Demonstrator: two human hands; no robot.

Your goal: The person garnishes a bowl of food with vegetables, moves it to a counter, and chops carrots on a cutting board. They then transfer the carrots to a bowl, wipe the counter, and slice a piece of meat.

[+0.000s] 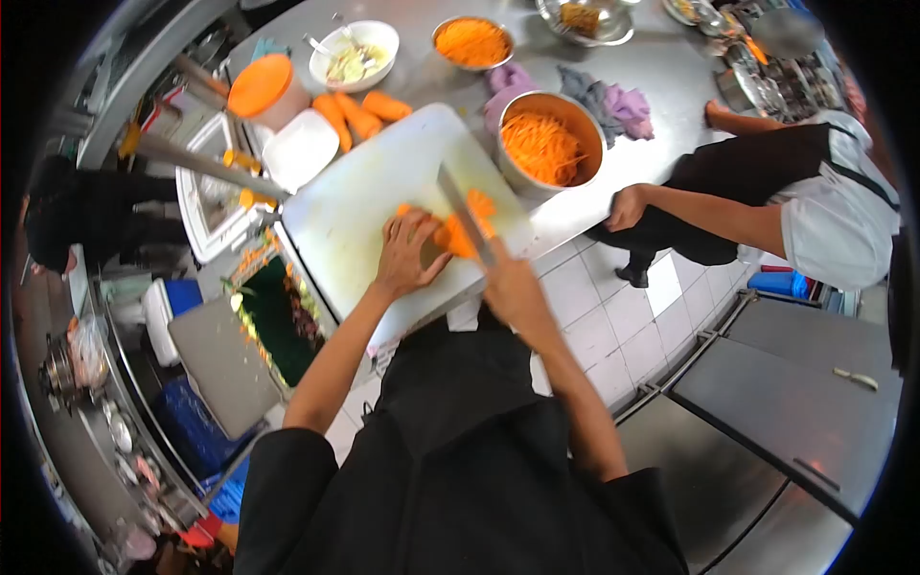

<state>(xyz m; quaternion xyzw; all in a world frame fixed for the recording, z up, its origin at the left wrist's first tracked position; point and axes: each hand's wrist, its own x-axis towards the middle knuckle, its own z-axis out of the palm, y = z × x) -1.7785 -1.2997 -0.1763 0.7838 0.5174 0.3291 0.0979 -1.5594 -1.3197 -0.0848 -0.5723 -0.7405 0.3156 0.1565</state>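
Observation:
My right hand (514, 290) grips a knife (464, 213) whose broad blade points away from me over the white cutting board (326, 230). Cut carrot pieces (476, 208) lie under and beside the blade. On the left, my left hand (410, 251) rests with its fingers curled over a carrot (443, 234), which is mostly hidden by the fingers. Past the board's far edge lie several whole peeled carrots (356, 116). Shredded carrot fills much of a deep metal bowl (586, 120) to the right of the board.
A white bowl (383, 74) with spoons, an orange-lidded tub (261, 88) and a shallow bowl of shredded carrot (473, 43) stand farther back. Left of the board is a scrap bin (278, 311). Another person (757, 187) stands at the right, close to the table's edge.

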